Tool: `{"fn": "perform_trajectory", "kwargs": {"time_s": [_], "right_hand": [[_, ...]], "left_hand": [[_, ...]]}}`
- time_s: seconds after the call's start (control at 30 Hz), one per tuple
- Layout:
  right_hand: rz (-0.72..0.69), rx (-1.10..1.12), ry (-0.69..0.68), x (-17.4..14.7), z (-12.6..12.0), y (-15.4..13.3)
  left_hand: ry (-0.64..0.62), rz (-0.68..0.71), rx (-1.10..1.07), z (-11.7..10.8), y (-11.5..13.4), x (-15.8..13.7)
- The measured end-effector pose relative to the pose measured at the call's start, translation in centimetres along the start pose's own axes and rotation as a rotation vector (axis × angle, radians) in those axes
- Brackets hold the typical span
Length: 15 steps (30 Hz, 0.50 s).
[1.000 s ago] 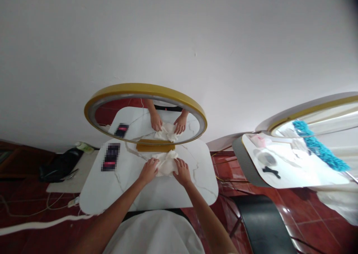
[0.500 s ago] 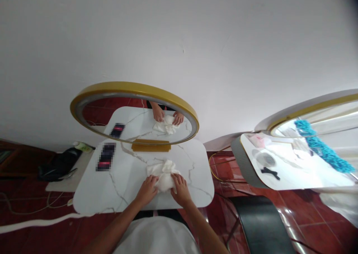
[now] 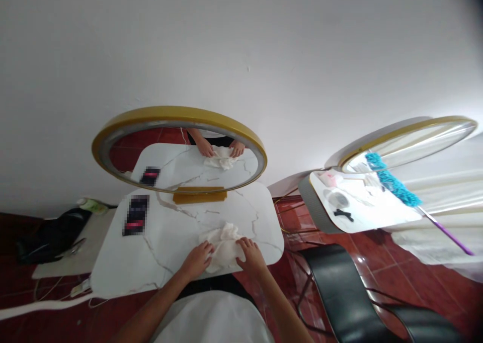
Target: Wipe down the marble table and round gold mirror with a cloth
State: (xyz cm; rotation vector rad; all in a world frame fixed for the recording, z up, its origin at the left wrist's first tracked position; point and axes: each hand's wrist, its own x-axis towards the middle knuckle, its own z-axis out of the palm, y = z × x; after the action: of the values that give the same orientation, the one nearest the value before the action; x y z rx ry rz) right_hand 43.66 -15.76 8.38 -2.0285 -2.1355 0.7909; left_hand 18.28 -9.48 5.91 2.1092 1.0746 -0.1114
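Note:
A crumpled white cloth (image 3: pixel 225 247) lies on the white marble-patterned table (image 3: pixel 109 262), close to its front edge. My left hand (image 3: pixel 198 259) grips the cloth's left side, fingers curled over it. On the opposite side my right hand (image 3: pixel 252 255) holds the right edge, its fingers bent and the thumb nearer to me. The fingertips are partly lost in the folds. Behind the cloth, a round gold-framed mirror (image 3: pixel 179 114) reflects both hands and the cloth.
A dark, pixelated item (image 3: pixel 136 215) sits on the table's left part. To the right stand a second table (image 3: pixel 358 225) bearing small items, a blue duster (image 3: pixel 392 182) with a purple handle, and a black chair (image 3: pixel 339 282). A black bag (image 3: pixel 53 237) rests at left.
The cloth was bunched up under my hands and now lies flatter and more spread out. My hands have come slightly nearer to me. The view has turned to the right.

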Motion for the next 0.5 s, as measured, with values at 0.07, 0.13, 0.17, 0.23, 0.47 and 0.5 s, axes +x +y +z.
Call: {"fn": "perform_trajectory", "kwargs": {"time_s": [0.07, 0.13, 0.17, 0.23, 0.47, 0.5], "right_hand": [[0.008, -0.019, 0.016, 1.5, 0.2, -1.0], [0.017, -0.034, 0.035, 3.2, 0.4, -2.1], [0.020, -0.040, 0.044, 4.2, 0.5, -2.6], [0.024, -0.048, 0.058, 6.0, 0.8, -3.6], [0.036, -0.045, 0.095, 9.2, 2.2, -6.3], [0.038, -0.041, 0.097, 9.1, 2.4, -6.5]], "left_hand": [[0.043, -0.026, 0.027, -0.9, -1.1, 0.5], [0.098, -0.059, 0.049, -2.0, -2.3, 0.9], [0.126, -0.077, 0.056, -2.5, -2.9, 1.0], [0.178, -0.098, 0.057, -3.4, -4.0, 1.1], [0.319, -0.085, -0.035, -4.0, -6.7, 0.5], [0.322, -0.074, -0.054, -3.7, -6.9, 0.3]]}}
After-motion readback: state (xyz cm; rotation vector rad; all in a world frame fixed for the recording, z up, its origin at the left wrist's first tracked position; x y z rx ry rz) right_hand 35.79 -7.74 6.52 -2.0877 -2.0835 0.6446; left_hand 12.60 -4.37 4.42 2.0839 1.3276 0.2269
